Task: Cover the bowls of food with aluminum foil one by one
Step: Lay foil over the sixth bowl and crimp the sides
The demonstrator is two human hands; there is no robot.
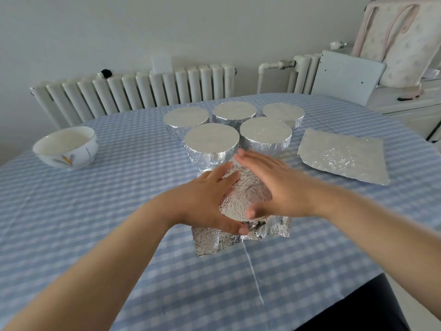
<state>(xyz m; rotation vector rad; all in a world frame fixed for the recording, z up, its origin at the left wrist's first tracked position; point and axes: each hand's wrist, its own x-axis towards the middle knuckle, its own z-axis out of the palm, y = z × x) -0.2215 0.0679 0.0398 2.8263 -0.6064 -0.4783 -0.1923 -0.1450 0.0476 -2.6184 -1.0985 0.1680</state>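
Both hands, left hand [210, 199] and right hand [269, 185], press flat on the foil [243, 197] over a bowl; next, its loose edges need crimping down.

Both forearms are bare, without sleeves, watch or rings on the left hand [207, 199] or right hand [274, 185].

Crinkled, shiny metal foil [243, 199] wraps the near bowl; a rumpled foil sheet [343, 156] lies matt-bright on the checked cloth tablecloth [95, 211]; the uncovered bowl [66, 148] is glossy ceramic
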